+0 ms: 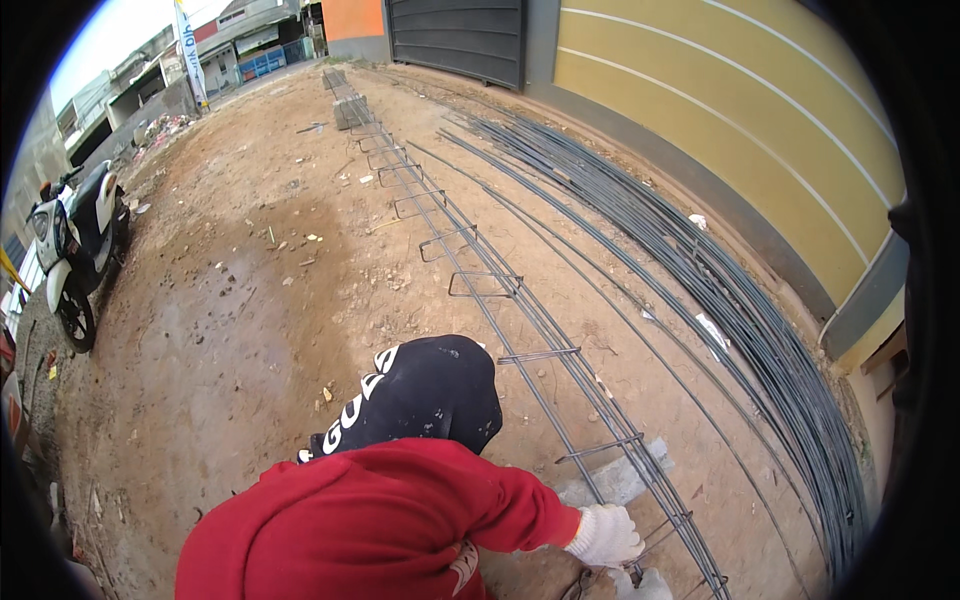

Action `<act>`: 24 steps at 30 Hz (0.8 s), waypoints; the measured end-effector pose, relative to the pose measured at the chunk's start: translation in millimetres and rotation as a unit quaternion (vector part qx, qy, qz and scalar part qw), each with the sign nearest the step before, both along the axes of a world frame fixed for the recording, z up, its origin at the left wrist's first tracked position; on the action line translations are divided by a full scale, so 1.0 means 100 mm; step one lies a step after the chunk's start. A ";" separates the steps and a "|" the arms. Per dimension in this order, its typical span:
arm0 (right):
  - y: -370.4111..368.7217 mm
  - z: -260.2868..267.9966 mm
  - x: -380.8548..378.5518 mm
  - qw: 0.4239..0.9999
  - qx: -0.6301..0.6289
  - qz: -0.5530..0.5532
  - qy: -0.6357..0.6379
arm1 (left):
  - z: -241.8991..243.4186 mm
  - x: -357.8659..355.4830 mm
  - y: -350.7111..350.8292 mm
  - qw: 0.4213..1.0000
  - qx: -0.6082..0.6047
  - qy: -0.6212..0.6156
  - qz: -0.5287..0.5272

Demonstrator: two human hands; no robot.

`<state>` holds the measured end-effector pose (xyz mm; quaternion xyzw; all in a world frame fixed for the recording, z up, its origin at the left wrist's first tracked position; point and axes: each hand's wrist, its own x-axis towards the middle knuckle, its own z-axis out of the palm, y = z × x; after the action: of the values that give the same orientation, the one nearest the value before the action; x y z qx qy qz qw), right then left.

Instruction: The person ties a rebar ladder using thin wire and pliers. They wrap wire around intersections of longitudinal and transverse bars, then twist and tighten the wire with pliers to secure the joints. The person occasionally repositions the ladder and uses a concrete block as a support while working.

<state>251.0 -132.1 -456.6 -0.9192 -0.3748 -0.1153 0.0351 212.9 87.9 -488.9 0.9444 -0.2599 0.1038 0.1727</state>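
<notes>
A long rebar cage [551,330] of thin steel bars and square stirrups runs from the far ground to the lower right beside me. My left hand [606,536], in a white knit glove below a red sleeve, curls its fingers at a corner of a stirrup [660,534], where it meets the near bar. Just below it is my right hand [643,586], also gloved and cut off by the bottom edge. Its fingers and whatever they hold are mostly hidden. Dark wire [579,583] lies left of the hands. A grey block [626,476] sits under the cage.
Loose rebar [675,255] lies in a long bundle to the right, along a yellow wall [712,97]. Another block [351,112] is under the cage's far part. A scooter [79,240] is parked at left on the dirt ground [210,352]. My dark-trousered knee [442,390] is beside the cage.
</notes>
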 end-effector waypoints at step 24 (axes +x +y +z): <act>0.15 0.41 -0.11 0.997 0.040 0.033 0.052 | 1.40 -0.69 1.68 0.956 -0.101 -0.133 0.243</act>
<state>239.6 -116.8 -416.1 -0.9091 -0.3974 -0.0814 0.0949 144.3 255.8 -349.3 0.9344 -0.0312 0.2927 0.2005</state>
